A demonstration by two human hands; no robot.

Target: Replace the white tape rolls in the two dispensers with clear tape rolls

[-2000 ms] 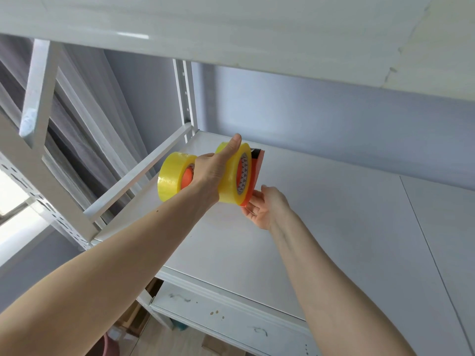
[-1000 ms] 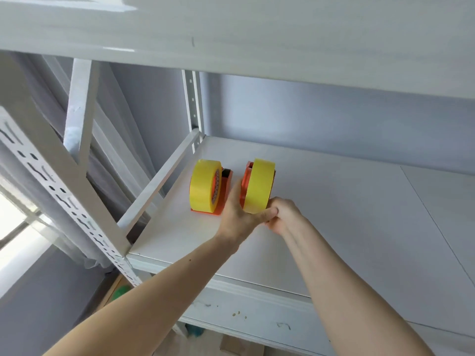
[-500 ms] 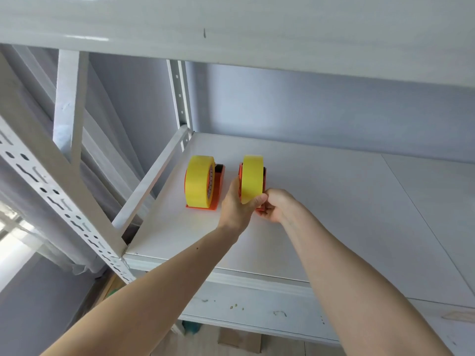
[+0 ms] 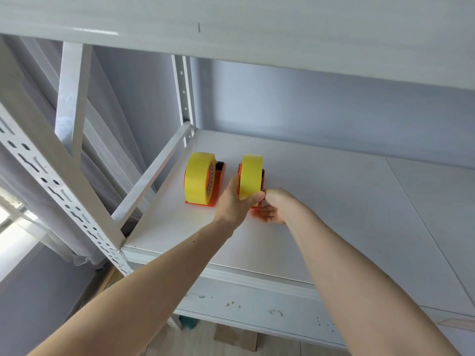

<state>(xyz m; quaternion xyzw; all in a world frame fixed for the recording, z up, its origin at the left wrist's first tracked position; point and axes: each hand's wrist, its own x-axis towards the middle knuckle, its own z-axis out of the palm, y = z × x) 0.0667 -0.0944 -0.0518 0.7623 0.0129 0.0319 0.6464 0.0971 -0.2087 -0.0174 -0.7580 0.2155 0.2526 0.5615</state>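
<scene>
Two orange tape dispensers stand side by side on the white shelf board [image 4: 321, 201], each carrying a yellowish clear tape roll. The left dispenser [image 4: 217, 183] with its roll [image 4: 196, 178] stands free near the shelf's left end. My left hand [image 4: 235, 201] grips the right roll [image 4: 250, 176] from the left side, thumb across its front. My right hand [image 4: 273, 208] holds the near lower end of the right dispenser [image 4: 255, 207], fingers curled under it. The right dispenser's base is mostly hidden behind the roll and my hands.
A shelf board [image 4: 257, 27] hangs low overhead. A perforated white upright [image 4: 64, 201] and a diagonal brace [image 4: 151, 173] frame the left side. The grey wall [image 4: 321, 111] closes the back. Cardboard [image 4: 236, 337] lies on the floor below.
Two seconds ago both hands held the dispensers up in the air. Both now stand on the shelf, and my hands stay on the right one, which has turned slightly.
</scene>
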